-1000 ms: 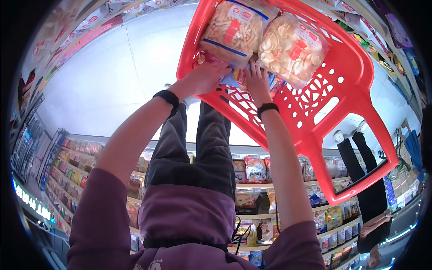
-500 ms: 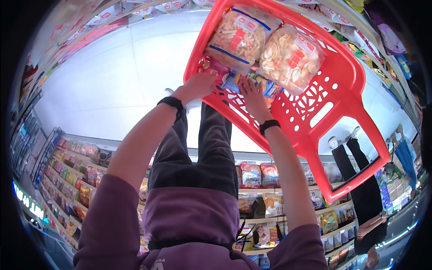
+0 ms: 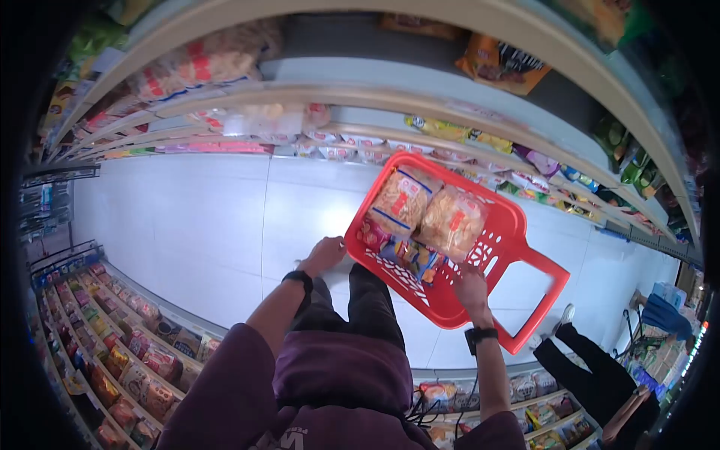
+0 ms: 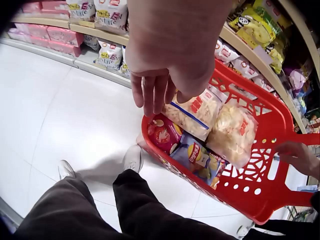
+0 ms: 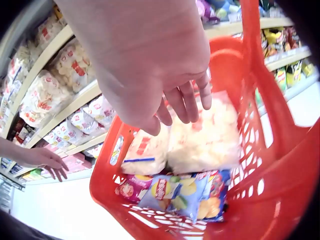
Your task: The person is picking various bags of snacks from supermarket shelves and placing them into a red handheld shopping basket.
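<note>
A red shopping basket stands in front of the person, its handle towards the right. Inside lie two large clear bags, one of stick-shaped snacks and one of pale round snacks. Along the near side are a blue Lay's chip bag and a pink snack bag. The left hand hovers by the basket's left end, fingers loose and holding nothing. Over the handle side of the basket, the right hand hangs with relaxed, empty fingers above the bags.
Store shelves packed with snack bags run along the far side, and more shelves curve along the near left. White floor lies between them. Another person in black trousers stands at the right.
Both hands have come away from the bags at the basket's near side. The left moved out past the left end, the right towards the handle. The head view now takes in more shelves.
</note>
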The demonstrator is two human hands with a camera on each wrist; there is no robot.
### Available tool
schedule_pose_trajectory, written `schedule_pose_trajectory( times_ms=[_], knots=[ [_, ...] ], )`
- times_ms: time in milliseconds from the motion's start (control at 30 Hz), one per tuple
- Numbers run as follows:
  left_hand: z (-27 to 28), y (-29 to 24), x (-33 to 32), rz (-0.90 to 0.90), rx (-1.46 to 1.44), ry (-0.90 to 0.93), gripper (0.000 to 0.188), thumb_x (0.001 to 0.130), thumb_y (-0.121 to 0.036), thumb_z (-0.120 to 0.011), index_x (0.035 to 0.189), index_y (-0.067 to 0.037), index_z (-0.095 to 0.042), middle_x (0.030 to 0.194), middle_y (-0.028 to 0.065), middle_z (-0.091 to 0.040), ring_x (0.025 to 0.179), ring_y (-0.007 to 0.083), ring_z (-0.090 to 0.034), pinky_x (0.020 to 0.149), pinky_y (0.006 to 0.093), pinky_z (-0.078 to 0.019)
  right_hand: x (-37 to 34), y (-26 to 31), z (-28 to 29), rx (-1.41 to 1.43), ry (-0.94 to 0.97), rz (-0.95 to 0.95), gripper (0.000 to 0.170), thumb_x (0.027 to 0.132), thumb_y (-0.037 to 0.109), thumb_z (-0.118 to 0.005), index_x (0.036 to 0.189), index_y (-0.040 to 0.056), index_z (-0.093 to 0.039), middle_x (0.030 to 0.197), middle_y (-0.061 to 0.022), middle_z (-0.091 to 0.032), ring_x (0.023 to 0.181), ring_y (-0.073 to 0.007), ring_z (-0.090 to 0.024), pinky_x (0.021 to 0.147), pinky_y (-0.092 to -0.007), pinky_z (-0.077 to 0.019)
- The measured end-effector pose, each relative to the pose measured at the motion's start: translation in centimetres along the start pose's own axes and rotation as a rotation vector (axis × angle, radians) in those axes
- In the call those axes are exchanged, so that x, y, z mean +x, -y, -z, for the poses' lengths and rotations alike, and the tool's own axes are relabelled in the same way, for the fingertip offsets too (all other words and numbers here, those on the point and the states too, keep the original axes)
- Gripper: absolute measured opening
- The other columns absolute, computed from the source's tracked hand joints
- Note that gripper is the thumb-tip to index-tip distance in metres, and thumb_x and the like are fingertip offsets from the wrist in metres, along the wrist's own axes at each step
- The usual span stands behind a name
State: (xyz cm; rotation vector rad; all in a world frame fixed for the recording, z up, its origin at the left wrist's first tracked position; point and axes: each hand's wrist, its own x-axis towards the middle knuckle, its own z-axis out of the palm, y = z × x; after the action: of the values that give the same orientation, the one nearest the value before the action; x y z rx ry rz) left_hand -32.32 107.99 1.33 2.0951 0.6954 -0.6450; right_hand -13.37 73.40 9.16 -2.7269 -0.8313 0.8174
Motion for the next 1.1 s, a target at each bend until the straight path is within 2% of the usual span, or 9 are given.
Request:
schedule_pose_trajectory(
  times_ms=[133,267,367,467,567,733,867,1000,1100],
  knots=[
    [0.3,1.8,-3.3,0.010,0.001,-0.042,0.030,0.084,-0.026,-0.052,0.102,-0.004,-0.063,0.092,0.0207,-0.066,0.089,0.0369,-0.063,0.081,0.0448,-0.0498,-4.8,-3.2,7.5,-0.169,-0.359,-0.073,0.037,0.078,0.013,-0.064,0.113,0.0030,-0.055,0.124,-0.0183,-0.053,0.114,-0.0343,-0.049,0.097,-0.0474,-0.0366],
    [0.5,4.0,-7.6,0.061,0.033,-0.060,0.028,0.083,-0.027,-0.054,0.098,-0.006,-0.063,0.090,0.0207,-0.066,0.088,0.0384,-0.062,0.081,0.0461,-0.0496,-9.3,-3.8,12.1,-0.352,-0.713,-0.320,0.055,0.077,0.010,-0.064,0.127,0.0009,-0.042,0.135,-0.0219,-0.039,0.128,-0.0336,-0.036,0.105,-0.0499,-0.0264],
    [-1.1,7.9,-9.9,0.081,0.067,-0.140,0.026,0.083,-0.027,-0.055,0.096,-0.006,-0.064,0.089,0.0186,-0.067,0.085,0.0358,-0.063,0.079,0.0434,-0.0508,-10.7,-11.7,6.7,-0.059,-0.903,-0.427,0.055,0.076,0.006,-0.063,0.126,-0.0011,-0.039,0.119,-0.0252,-0.052,0.108,-0.0330,-0.056,0.090,-0.0477,-0.0457],
    [-3.8,11.5,-11.9,0.064,0.138,-0.226,0.025,0.082,-0.027,-0.056,0.093,-0.006,-0.065,0.087,0.0180,-0.067,0.083,0.0346,-0.064,0.078,0.0431,-0.0511,-10.7,-9.8,9.0,0.631,-0.552,-0.645,0.048,0.076,0.005,-0.063,0.119,-0.0025,-0.042,0.089,-0.0214,-0.063,0.068,-0.0294,-0.067,0.057,-0.0376,-0.0555],
    [-5.3,13.0,-14.7,0.058,0.051,-0.269,0.023,0.081,-0.026,-0.056,0.088,-0.007,-0.066,0.083,0.0191,-0.066,0.080,0.0371,-0.063,0.074,0.0448,-0.0515,-10.5,-11.2,7.4,0.560,-0.699,-0.539,0.042,0.076,0.005,-0.064,0.112,-0.0029,-0.043,0.066,-0.0134,-0.060,0.042,-0.0233,-0.058,0.036,-0.0309,-0.0469],
    [-8.6,15.0,-18.1,0.116,-0.098,-0.266,0.027,0.082,-0.027,-0.056,0.092,-0.004,-0.065,0.086,0.0191,-0.067,0.083,0.0342,-0.064,0.077,0.0425,-0.0514,-11.9,-10.9,6.5,0.547,-0.688,-0.564,0.038,0.077,0.004,-0.063,0.108,-0.0026,-0.044,0.067,-0.0129,-0.059,0.043,-0.0208,-0.056,0.036,-0.0315,-0.0455],
    [-10.7,15.5,-21.7,0.204,-0.192,-0.284,0.029,0.081,-0.027,-0.054,0.091,-0.004,-0.067,0.089,0.0207,-0.066,0.086,0.0378,-0.063,0.080,0.0437,-0.0504,-13.7,-10.4,4.2,0.611,-0.725,-0.577,0.037,0.076,0.006,-0.064,0.107,-0.0008,-0.045,0.066,-0.0124,-0.058,0.044,-0.0199,-0.056,0.037,-0.0320,-0.0444],
    [-13.7,15.8,-26.1,0.279,-0.270,-0.292,0.030,0.081,-0.028,-0.054,0.094,-0.003,-0.067,0.091,0.0205,-0.066,0.089,0.0369,-0.063,0.083,0.0416,-0.0500,-17.1,-10.1,1.0,0.486,-0.747,-0.552,0.036,0.076,0.005,-0.067,0.106,-0.0024,-0.048,0.079,-0.0173,-0.060,0.050,-0.0242,-0.059,0.044,-0.0340,-0.0477],
    [-17.0,16.7,-29.1,0.362,-0.327,-0.284,0.031,0.080,-0.028,-0.055,0.094,-0.002,-0.067,0.091,0.0205,-0.067,0.089,0.0362,-0.063,0.084,0.0411,-0.0499,-17.4,-10.5,-0.4,0.620,-0.778,-0.580,0.038,0.075,0.005,-0.068,0.107,-0.0036,-0.049,0.081,-0.0170,-0.061,0.055,-0.0247,-0.060,0.050,-0.0362,-0.0495]
  ],
)
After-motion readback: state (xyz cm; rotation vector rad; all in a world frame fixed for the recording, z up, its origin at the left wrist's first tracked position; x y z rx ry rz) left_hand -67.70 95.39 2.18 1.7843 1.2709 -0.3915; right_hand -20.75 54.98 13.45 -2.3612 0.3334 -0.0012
